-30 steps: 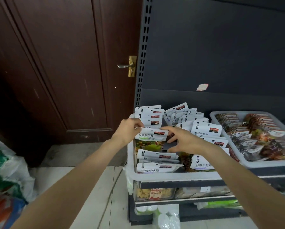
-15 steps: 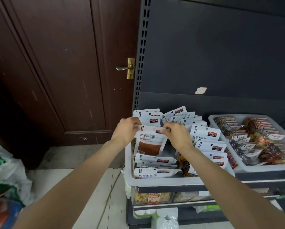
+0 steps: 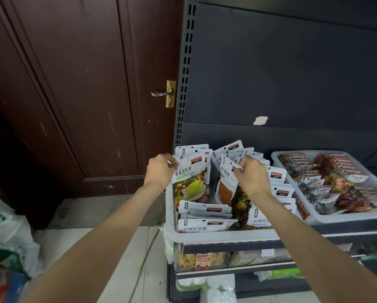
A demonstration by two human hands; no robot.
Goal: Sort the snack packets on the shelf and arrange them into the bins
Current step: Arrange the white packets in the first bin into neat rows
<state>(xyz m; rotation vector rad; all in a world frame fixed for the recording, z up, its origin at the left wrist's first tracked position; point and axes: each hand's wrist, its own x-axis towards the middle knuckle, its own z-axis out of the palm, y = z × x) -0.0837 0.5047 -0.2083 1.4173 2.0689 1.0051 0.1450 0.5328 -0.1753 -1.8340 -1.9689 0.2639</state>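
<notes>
A white bin (image 3: 222,237) on the shelf holds several white-topped snack packets in two rows. My left hand (image 3: 160,172) pinches the top left corner of a packet with green and yellow fruit (image 3: 192,184), held upright at the bin's left row. My right hand (image 3: 252,176) pinches the top of an orange-brown packet (image 3: 225,191), turned edge-on in the gap between the rows. Flat packets (image 3: 205,225) lie at the bin's front. A second white bin (image 3: 345,216) to the right holds darker packets in rows.
A dark shelf back panel (image 3: 292,73) rises behind the bins. A brown door (image 3: 78,95) with a brass handle stands to the left. Lower shelves hold boxed snacks (image 3: 201,260). Bags (image 3: 6,243) sit on the floor at left.
The orange-brown packet that both hands held flat-on is now in my right hand alone, turned sideways. My left hand now holds up the fruit packet behind it.
</notes>
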